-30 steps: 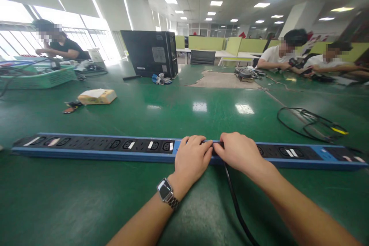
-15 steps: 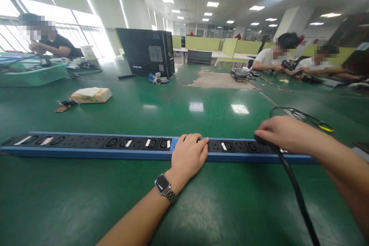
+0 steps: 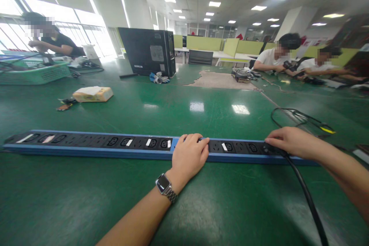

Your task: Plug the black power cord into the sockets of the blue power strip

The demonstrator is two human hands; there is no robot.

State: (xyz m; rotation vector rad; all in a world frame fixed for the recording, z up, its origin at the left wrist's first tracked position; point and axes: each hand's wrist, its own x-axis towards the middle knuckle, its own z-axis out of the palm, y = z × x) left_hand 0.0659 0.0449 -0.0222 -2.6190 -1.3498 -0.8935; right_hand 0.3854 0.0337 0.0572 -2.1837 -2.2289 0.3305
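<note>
Trailing in from the lower right edge, a thick black cable (image 3: 306, 196), smooth and gently curved, leading up to a dark plug (image 3: 272, 149). Just beyond, a long, slim power strip (image 3: 158, 154) — bright blue edges, black face, a row of mixed sockets, several small white labels — lying flat from left to right across a green counter (image 3: 86, 188), far right end hidden behind the forearm.

Across the strip's middle, palm down, the left grip (image 3: 190, 152), with a metal-banded watch (image 3: 163, 183) at the wrist; fingers bent over the far edge, firmness of hold impossible to tell. Above the right part of the strip, the right grip (image 3: 291, 142), closed in a pinch on the plug; whether pushed into a socket, impossible to tell.

Farther back at left, a yellow-and-white tissue pack (image 3: 92, 94). Beyond it, blue-and-grey gloves (image 3: 159, 78) beside a black computer tower (image 3: 144, 52). Farther still, seated at the right side — two people in white shirts (image 3: 266, 61).
</note>
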